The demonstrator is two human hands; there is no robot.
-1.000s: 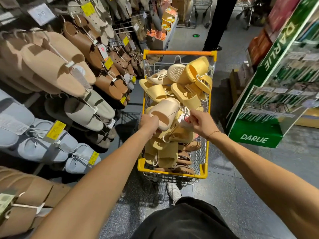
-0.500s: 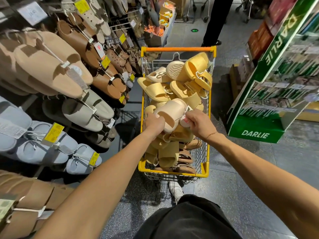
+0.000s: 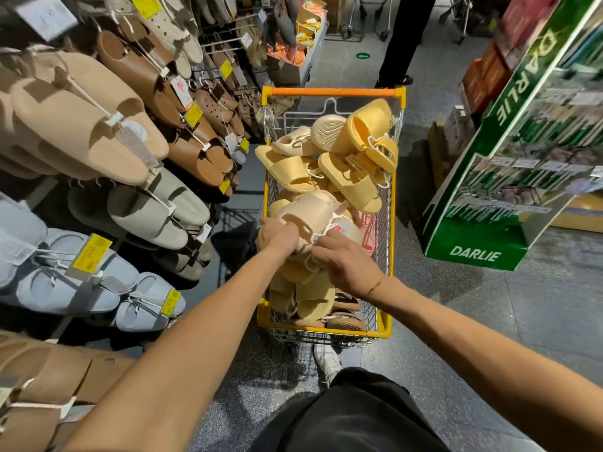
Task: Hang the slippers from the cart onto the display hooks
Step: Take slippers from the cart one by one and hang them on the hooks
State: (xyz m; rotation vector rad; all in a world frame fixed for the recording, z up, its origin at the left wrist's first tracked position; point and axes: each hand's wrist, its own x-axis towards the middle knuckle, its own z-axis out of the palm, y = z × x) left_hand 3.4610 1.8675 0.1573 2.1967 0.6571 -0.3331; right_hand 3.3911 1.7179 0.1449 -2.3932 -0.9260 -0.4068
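Here both hands' fingers clamp a beige slipper pair over the cart, beside a "DARLIE" stand.

Cart: wire basket, yellow rim, heaped with yellow slippers above the rim at its far end; open from above at the near end, where both hands work. Left of cart: hanging slippers on the display wall jut out, leaving a narrow gap beside the rim. Right of cart: bare floor, then the green stand. Beyond cart: a person's legs in the aisle.
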